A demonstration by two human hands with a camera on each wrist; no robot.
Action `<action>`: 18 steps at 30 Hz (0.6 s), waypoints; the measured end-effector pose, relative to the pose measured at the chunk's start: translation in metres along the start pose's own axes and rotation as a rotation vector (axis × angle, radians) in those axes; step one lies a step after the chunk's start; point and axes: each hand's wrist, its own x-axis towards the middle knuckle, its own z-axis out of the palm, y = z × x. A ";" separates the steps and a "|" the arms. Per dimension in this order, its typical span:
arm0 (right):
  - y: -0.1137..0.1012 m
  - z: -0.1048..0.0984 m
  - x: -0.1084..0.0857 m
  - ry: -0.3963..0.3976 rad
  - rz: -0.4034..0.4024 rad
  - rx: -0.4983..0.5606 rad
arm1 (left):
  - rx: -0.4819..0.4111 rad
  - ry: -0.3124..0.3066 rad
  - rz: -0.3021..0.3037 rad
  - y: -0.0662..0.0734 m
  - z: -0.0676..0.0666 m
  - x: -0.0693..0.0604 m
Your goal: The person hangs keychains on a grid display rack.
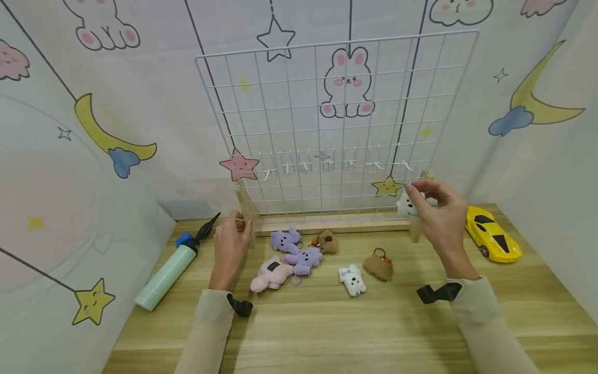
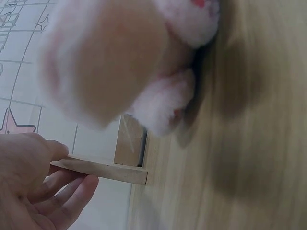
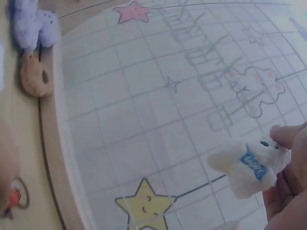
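Note:
A small white plush dog point(image 1: 407, 203) hangs from the pinched fingertips of the right hand point(image 1: 441, 215), in front of the rack's right end; its blue tag shows in the right wrist view, where the plush point(image 3: 249, 165) is held by thumb and fingers point(image 3: 288, 136). The left hand point(image 1: 230, 248) grips the rack's left wooden foot point(image 1: 245, 210); in the left wrist view the thumb and fingers lie on both sides of that wooden piece point(image 2: 100, 169). The white wire grid point(image 1: 327, 119) stands upright with a row of hooks point(image 1: 328, 164), none bearing a plush.
On the table lie two purple plushes point(image 1: 304, 259), a pink one point(image 1: 272, 274), two brown ones point(image 1: 379, 266) and another white one point(image 1: 352, 280). A green pump point(image 1: 167, 276) lies at left, a yellow toy car point(image 1: 493, 235) at right.

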 end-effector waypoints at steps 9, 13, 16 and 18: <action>-0.004 0.005 0.004 0.093 0.153 0.086 | -0.010 -0.006 -0.011 -0.001 0.001 -0.001; -0.001 0.005 0.007 0.123 0.210 0.116 | -0.001 -0.001 -0.003 -0.002 0.001 -0.001; 0.000 0.006 0.009 0.131 0.233 0.135 | -0.003 0.001 0.000 -0.002 0.001 -0.001; 0.002 0.006 0.010 0.127 0.228 0.162 | -0.006 0.003 0.002 -0.002 0.001 0.000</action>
